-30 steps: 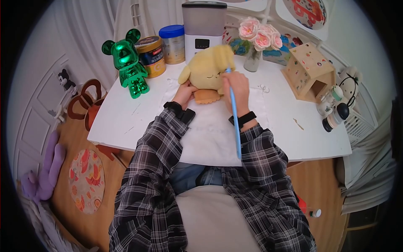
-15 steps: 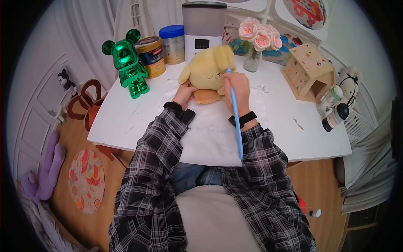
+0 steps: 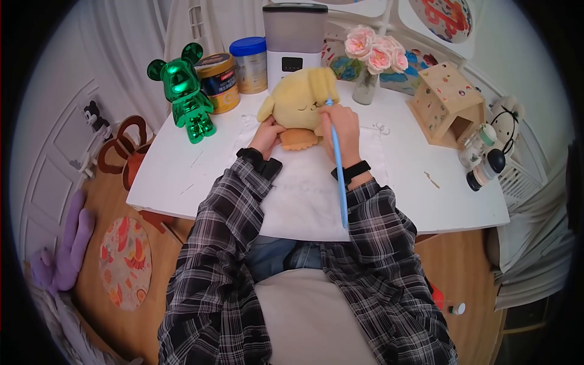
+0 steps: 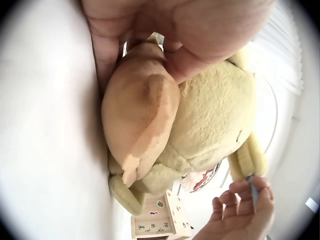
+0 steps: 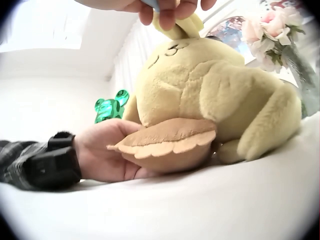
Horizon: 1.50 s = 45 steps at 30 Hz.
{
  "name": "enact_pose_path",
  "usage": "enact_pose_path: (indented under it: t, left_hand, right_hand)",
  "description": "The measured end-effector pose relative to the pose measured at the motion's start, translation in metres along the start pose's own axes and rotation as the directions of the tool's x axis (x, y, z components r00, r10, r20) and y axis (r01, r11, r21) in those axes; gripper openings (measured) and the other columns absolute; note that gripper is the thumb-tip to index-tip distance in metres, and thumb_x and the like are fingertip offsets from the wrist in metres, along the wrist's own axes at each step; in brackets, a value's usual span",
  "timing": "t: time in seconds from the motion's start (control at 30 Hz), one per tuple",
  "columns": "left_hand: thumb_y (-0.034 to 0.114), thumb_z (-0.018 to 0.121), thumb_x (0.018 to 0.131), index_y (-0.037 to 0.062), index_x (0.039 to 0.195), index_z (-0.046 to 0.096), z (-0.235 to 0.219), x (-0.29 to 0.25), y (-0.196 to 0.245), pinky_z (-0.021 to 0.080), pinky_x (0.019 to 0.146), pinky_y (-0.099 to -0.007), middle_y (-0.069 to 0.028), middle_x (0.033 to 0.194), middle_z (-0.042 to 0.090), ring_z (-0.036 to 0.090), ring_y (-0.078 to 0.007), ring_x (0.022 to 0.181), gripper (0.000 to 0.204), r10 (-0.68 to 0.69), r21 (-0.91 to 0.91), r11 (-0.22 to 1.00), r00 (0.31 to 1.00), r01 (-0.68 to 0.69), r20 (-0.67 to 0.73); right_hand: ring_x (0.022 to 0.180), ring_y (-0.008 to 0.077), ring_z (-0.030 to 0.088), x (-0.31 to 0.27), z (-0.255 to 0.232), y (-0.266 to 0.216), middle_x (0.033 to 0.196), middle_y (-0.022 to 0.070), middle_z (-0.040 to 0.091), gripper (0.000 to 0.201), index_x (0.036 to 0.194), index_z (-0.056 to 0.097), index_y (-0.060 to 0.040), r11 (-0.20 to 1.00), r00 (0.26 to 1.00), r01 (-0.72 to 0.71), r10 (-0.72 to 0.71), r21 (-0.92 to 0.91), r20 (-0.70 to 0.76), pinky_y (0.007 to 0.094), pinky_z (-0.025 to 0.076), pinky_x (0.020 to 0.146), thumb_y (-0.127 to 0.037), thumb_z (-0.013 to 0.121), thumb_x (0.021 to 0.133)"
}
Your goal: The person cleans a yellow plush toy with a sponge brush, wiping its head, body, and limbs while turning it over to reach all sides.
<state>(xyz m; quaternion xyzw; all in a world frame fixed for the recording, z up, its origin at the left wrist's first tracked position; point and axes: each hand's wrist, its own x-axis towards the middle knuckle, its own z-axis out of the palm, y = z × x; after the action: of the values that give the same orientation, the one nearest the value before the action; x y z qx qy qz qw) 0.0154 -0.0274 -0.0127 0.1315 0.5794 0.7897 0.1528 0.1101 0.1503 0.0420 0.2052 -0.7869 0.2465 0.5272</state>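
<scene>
A pale yellow plush toy (image 3: 298, 100) with a sleepy stitched face sits on a white cloth (image 3: 304, 201). Against its lower front is an orange-brown, scallop-edged plush piece (image 5: 170, 140). My left hand (image 3: 266, 139) grips this piece from the left, thumb over its top and fingers beneath, as the left wrist view shows. Beside the toy's face, my right hand (image 3: 344, 131) pinches a long blue stick (image 3: 340, 176). The upper end of the stick meets a soft yellow flap (image 3: 324, 85) at the side of the toy's head; its lower end points towards me.
Behind the toy stand a white-and-grey dispenser (image 3: 296, 39), a blue-lidded can (image 3: 250, 67) and a gold can (image 3: 220, 85). A shiny green bear figure (image 3: 185, 91) is left. On the right are a vase of pink roses (image 3: 368, 88), a wooden house (image 3: 447, 103) and two bottles (image 3: 486, 167).
The toy's head and the flap have shifted slightly left and down. My right hand and the stick moved a little left too. The left hand keeps its grip.
</scene>
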Motion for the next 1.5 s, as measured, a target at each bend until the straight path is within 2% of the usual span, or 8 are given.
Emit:
enact_pose_path:
  t: [0.17,0.27,0.37,0.63,0.83,1.07,1.2,1.5]
  left_hand:
    - [0.005,0.049,0.090,0.0030,0.128,0.044,-0.005,0.004,-0.004,0.049,0.091,-0.0304,-0.0086,0.123,0.055,0.057,-0.0177,0.111,0.039,-0.027,0.001,1.000,0.999,0.027,-0.021]
    - [0.005,0.049,0.089,0.0035,0.128,0.044,-0.004,0.007,-0.004,0.049,0.090,-0.0308,-0.0080,0.122,0.055,0.057,-0.0184,0.110,0.040,-0.015,-0.004,1.000,1.000,0.015,-0.013]
    - [0.005,0.048,0.090,0.0032,0.127,0.045,-0.008,0.008,-0.007,0.050,0.090,-0.0308,-0.0084,0.121,0.055,0.057,-0.0180,0.109,0.037,-0.007,-0.014,1.000,1.000,0.006,-0.014]
    - [0.007,0.046,0.093,0.0038,0.123,0.046,-0.001,0.001,0.001,0.051,0.089,-0.0296,-0.0091,0.119,0.056,0.058,-0.0165,0.106,0.031,-0.029,0.002,1.000,0.999,0.029,-0.031]
    - [0.010,0.045,0.094,0.0043,0.123,0.045,0.000,0.000,0.002,0.052,0.088,-0.0304,-0.0087,0.118,0.056,0.058,-0.0168,0.107,0.030,-0.011,-0.019,1.000,1.000,0.010,-0.005]
    - [0.013,0.046,0.095,0.0041,0.123,0.045,-0.001,0.001,0.002,0.053,0.087,-0.0316,-0.0089,0.119,0.056,0.058,-0.0178,0.107,0.030,-0.017,0.009,1.000,1.000,0.017,-0.002]
    - [0.012,0.045,0.095,0.0044,0.124,0.044,0.001,-0.001,0.004,0.053,0.086,-0.0317,-0.0089,0.119,0.056,0.058,-0.0182,0.107,0.030,-0.009,0.002,1.000,1.000,0.009,0.001]
    - [0.013,0.046,0.095,0.0044,0.126,0.044,-0.001,0.001,0.002,0.054,0.086,-0.0309,-0.0094,0.121,0.055,0.058,-0.0187,0.109,0.032,-0.023,0.012,1.000,1.000,0.023,-0.010]
  right_hand:
    - [0.076,0.0279,0.053,-0.005,-0.001,0.022,0.080,0.0073,0.058,0.008,0.090,0.060,-0.0069,0.977,0.987,-0.162,0.159,-0.140,-0.033,0.0382,0.038,0.072,-0.005,0.057,0.082]
    - [0.077,0.0272,0.054,0.002,-0.003,0.007,0.081,0.0072,0.056,0.010,0.090,0.059,-0.0069,0.998,0.991,-0.009,0.002,-0.054,-0.131,0.0379,0.038,0.072,-0.004,0.058,0.081]
    - [0.079,0.0264,0.054,0.001,0.000,-0.003,0.082,0.0075,0.055,0.012,0.091,0.059,-0.0071,0.991,0.987,0.113,-0.120,0.074,0.105,0.0378,0.039,0.072,-0.004,0.060,0.079]
    - [0.071,0.0295,0.054,-0.008,0.000,0.020,0.070,0.0093,0.056,0.006,0.087,0.060,-0.0062,0.968,0.983,-0.169,0.180,-0.188,0.046,0.0386,0.038,0.071,-0.006,0.060,0.081]
    - [0.078,0.0288,0.053,0.001,-0.001,-0.010,0.079,0.0093,0.058,0.007,0.085,0.061,-0.0068,0.986,0.986,0.121,-0.133,0.114,0.102,0.0382,0.040,0.071,-0.004,0.058,0.080]
    - [0.072,0.0265,0.054,-0.003,-0.012,0.007,0.071,0.0076,0.057,0.001,0.078,0.061,-0.0049,0.995,0.996,-0.084,0.083,-0.055,-0.016,0.0392,0.040,0.071,-0.005,0.060,0.077]
    - [0.066,0.0275,0.054,0.003,-0.004,-0.009,0.067,0.0101,0.058,0.003,0.078,0.063,-0.0041,0.975,0.987,0.156,-0.160,0.158,0.013,0.0367,0.041,0.071,-0.006,0.061,0.079]
    - [0.051,0.0282,0.049,-0.003,-0.014,0.003,0.056,0.0096,0.058,0.029,0.063,0.062,-0.0033,0.949,0.972,-0.233,0.222,0.211,0.072,0.0352,0.042,0.073,-0.017,0.053,0.087]
